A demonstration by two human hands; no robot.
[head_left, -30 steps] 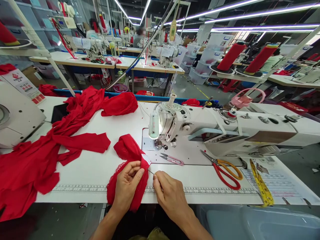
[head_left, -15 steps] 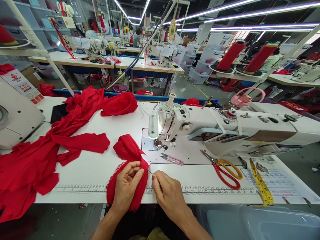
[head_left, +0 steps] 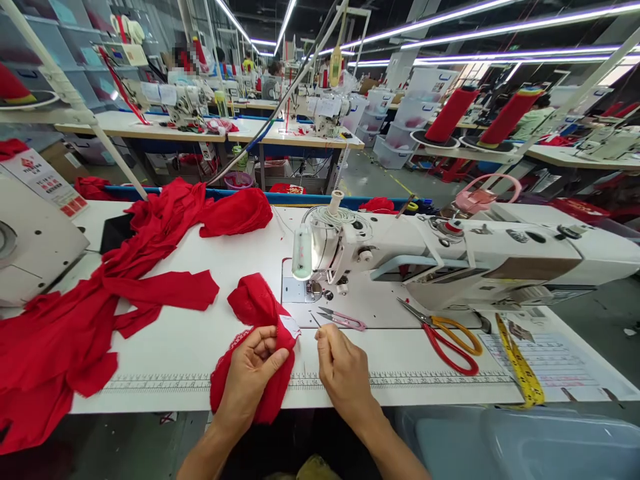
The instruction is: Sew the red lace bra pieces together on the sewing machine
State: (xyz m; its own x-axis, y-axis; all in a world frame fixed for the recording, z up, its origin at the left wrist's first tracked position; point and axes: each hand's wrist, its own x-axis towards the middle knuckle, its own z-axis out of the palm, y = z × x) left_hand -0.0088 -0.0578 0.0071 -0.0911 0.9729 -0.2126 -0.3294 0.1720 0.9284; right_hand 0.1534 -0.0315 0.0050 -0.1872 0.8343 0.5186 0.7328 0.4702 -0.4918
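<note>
Left hand (head_left: 250, 373): bare. Right hand (head_left: 345, 370): bare. Forearms (head_left: 213, 445), two: bare to the frame's lower edge. Clothing (head_left: 317, 469): olive-green, creased, bottom centre of frame, mostly cut off.

Scissors (head_left: 429, 322) lie near a yellow tape measure (head_left: 520, 365) on printed paper (head_left: 570, 367)

The light is bright, coming mainly from long tubes (head_left: 520, 27) under a dark ceiling (head_left: 385, 17). One small glow is also at the head of the machine (head_left: 395, 233). The white counter (head_left: 180, 340) is well lit, while below it is dim. The left hand (head_left: 250, 377) and right hand (head_left: 345, 367) appear clear; the far background is softer, with one pixelated patch (head_left: 185, 59), and the edges look stretched.
</note>
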